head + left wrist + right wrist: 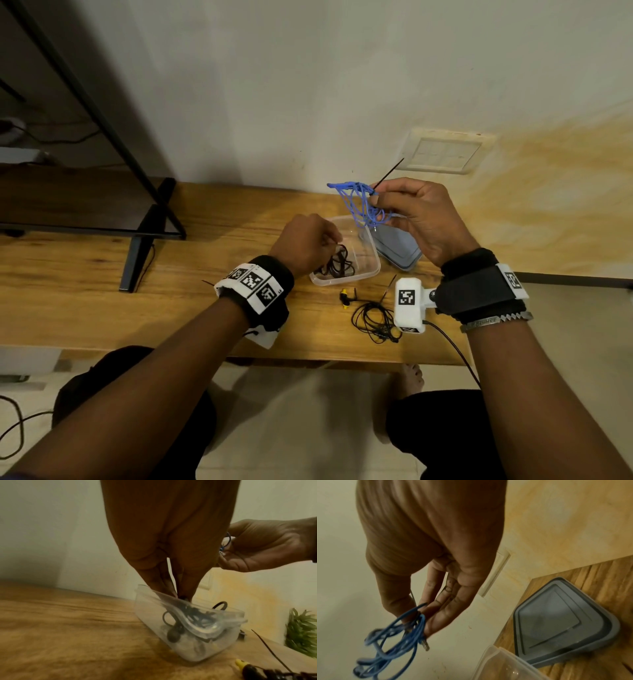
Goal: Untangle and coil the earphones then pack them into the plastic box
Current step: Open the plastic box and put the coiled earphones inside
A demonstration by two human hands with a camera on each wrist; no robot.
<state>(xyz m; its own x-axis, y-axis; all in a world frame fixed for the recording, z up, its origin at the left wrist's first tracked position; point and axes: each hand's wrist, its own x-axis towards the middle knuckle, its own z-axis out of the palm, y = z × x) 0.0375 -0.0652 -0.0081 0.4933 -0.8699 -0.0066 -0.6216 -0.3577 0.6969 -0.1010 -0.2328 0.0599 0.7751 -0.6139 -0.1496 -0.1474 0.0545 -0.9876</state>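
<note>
On the grained wooden table (102, 274), the left hand (305, 243) pinches a dark brown coiled cord (337, 265) down inside the clear, round-cornered plastic box (371, 270). Nearer lie thin black earphones (375, 320) with a yellow tip. The right hand (424, 219) pinches looped blue earphones (359, 202) and a thin black tie (388, 173) above the box, beside the grey lid (397, 251).

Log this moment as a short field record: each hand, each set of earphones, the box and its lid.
left hand: fingertips in the plastic box, on the dark earphones
right hand: holds the coiled blue earphones above the box
black earphones: loose on the table, unpacked
lid: off, lying behind the box
</note>
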